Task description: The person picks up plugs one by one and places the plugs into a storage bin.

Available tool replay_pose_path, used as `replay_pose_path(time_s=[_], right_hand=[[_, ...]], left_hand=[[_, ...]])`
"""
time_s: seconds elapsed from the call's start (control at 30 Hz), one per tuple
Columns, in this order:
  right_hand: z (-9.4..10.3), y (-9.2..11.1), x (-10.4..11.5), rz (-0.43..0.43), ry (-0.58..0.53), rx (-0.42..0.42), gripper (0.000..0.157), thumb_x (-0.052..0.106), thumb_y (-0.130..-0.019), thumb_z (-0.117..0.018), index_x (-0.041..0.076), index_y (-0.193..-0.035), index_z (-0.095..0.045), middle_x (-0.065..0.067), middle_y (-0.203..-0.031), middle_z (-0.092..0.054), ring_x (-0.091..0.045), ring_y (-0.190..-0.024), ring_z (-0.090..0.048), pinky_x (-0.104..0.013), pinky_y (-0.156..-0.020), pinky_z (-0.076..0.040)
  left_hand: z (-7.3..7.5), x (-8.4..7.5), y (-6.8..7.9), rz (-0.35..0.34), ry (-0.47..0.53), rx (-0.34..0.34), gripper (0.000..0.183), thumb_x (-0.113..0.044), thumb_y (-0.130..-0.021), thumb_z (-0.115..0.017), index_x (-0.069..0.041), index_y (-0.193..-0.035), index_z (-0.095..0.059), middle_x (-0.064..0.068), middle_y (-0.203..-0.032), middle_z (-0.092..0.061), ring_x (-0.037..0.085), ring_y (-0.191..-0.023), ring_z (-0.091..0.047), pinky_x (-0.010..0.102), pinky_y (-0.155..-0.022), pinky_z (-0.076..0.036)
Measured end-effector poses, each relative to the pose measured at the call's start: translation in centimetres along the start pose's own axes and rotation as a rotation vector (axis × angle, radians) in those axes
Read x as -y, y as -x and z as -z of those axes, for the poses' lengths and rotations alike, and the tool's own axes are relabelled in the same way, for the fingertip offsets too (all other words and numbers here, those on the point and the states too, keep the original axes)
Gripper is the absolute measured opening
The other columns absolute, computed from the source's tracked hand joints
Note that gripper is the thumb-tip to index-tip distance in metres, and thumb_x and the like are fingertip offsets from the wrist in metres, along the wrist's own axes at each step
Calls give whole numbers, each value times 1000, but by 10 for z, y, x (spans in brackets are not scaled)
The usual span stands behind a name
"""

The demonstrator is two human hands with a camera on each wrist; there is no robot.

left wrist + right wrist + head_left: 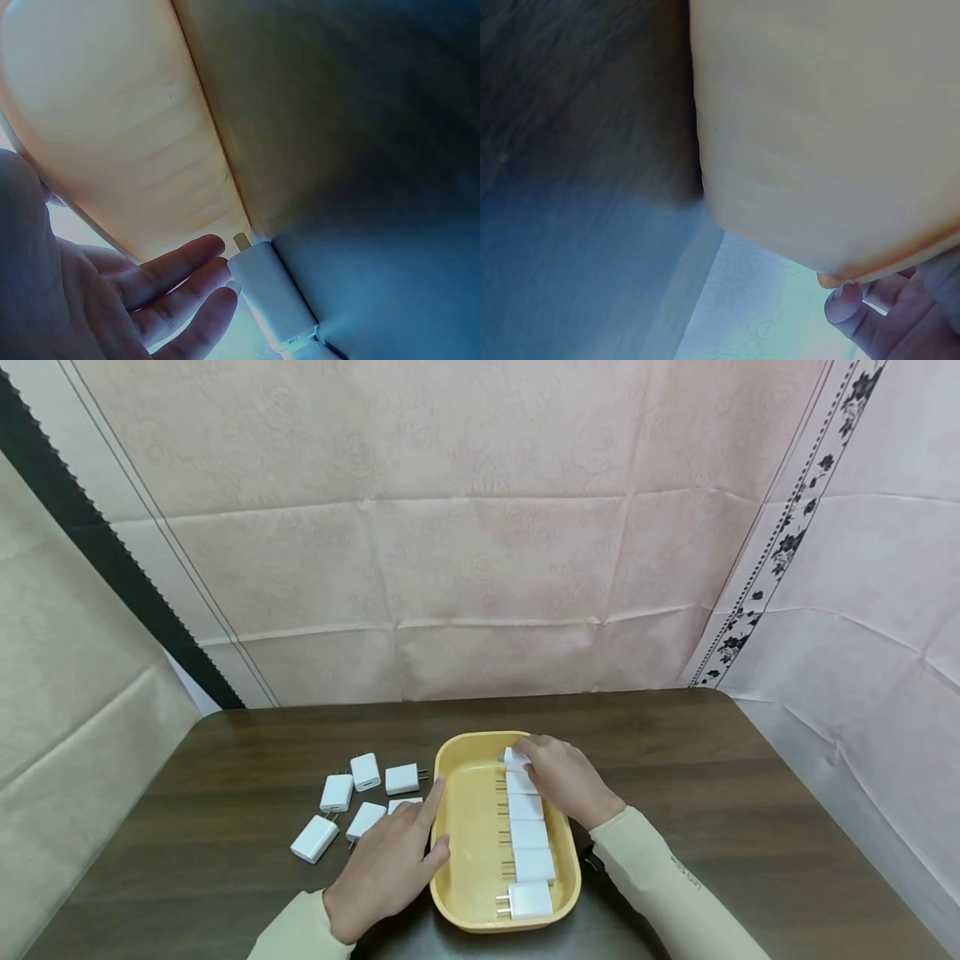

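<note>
A yellow tray [471, 922] holds a row of several white charger plugs [528, 833] along its right side, their prongs toward the left. My right hand [567, 781] reaches over the far right rim, with thumb and fingers around the farthest charger plug [514, 758] in the row. In the right wrist view, the tray's wall [817, 135] hides that plug. At the left rim lies my left hand [393, 860], index finger straight and thumb spread at the tray's edge. Its other fingers show in the left wrist view, close to a loose charger plug [274, 296].
Left of the tray, several loose white charger plugs [315, 838] lie scattered on the dark wooden table [750, 827]. A pale patterned cloth [480, 568] hangs behind the table's far edge. Something small and black [592, 858] shows beneath the right wrist.
</note>
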State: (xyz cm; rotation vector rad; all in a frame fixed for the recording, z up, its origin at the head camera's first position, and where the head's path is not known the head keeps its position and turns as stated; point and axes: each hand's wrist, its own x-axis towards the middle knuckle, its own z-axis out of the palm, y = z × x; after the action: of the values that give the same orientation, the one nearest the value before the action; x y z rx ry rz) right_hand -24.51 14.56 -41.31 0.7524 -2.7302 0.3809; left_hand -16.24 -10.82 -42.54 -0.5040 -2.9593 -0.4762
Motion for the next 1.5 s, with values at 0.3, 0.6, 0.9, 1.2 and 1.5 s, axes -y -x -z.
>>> replay_pose_path(time_s=[0.3, 0.6, 0.9, 1.2, 1.5], right_hand=[[-1, 0, -2, 44, 22, -36, 27, 3, -90, -73, 8, -116, -71, -4, -107, -66, -13, -84, -65, -29, -73, -58], [-1, 0, -2, 23, 7, -34, 28, 2, -89, -74, 9, -116, -72, -2, -108, -65, -12, -83, -64, -27, -72, -58], [-1, 0, -1, 9, 7, -29, 29, -1, -88, -74, 10, -114, -72, -2, -107, -67, -12, -83, -64, -28, -73, -58], [-2, -1, -1, -21, 2, -28, 27, -3, -89, -71, 11, -112, -74, -2, -106, -70, -12, -84, -65, -30, -76, -59], [-2, -2, 0, -18, 17, -28, 18, 0, -90, -71, 10, -103, -77, -3, -108, -75, -13, -87, -70, -31, -75, -59]], left_hand=[[0, 0, -1, 14, 0, 20, 69, -39, -99, -55, -13, -159, -34, 8, -117, -69, 17, -98, -63, 41, -85, -51], [-1, 0, -1, 17, 0, 17, 69, -39, -99, -55, -13, -159, -34, 8, -117, -69, 17, -98, -62, 41, -85, -51], [0, 0, -1, 17, 6, 16, 69, -39, -99, -56, -12, -158, -35, 8, -117, -69, 17, -99, -63, 41, -86, -51], [-1, 0, -1, 10, -1, 10, 69, -39, -99, -56, -12, -159, -35, 8, -117, -69, 18, -100, -64, 42, -87, -51], [-1, 0, 0, -4, -7, -4, 68, -37, -98, -57, -12, -158, -35, 8, -115, -70, 19, -98, -64, 42, -85, -51]])
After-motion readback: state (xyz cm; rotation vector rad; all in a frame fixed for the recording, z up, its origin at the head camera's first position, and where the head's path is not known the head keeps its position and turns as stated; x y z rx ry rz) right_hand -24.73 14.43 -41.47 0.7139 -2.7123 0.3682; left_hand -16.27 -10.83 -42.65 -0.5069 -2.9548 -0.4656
